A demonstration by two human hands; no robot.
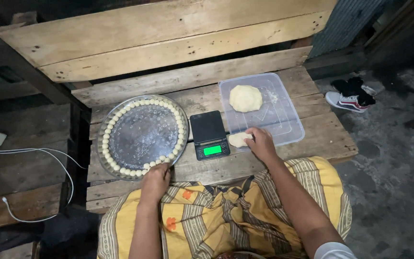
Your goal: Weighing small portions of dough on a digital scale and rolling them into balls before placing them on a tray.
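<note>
**Dough handled beside the scale**

Head view. A small black scale (209,135), its display lit green, is set on a wooden bench (312,139); all places below are given from it.

Just left of the scale a round metal tray (142,135) is laid, its rim lined almost all the way round with small dough balls (105,144). The near edge of the tray is met by the left hand (155,181), whose fingers are curled at the rim by the last balls of the ring; whether a ball is pinched between them cannot be told.

Just right of the scale a clear plastic lid (283,120) is laid flat. At its near-left corner, close beside the scale, a small dough piece (238,139) is gripped by the right hand (260,143), fingers bent around it. Further back on the lid, right of and behind the scale, a larger dough lump (245,98) is seen.

Nearer than the scale, a yellow striped cloth (216,216) is draped over the lap. Far right, on the floor, a shoe (350,98) is seen; far left, a white cable (34,158).
</note>
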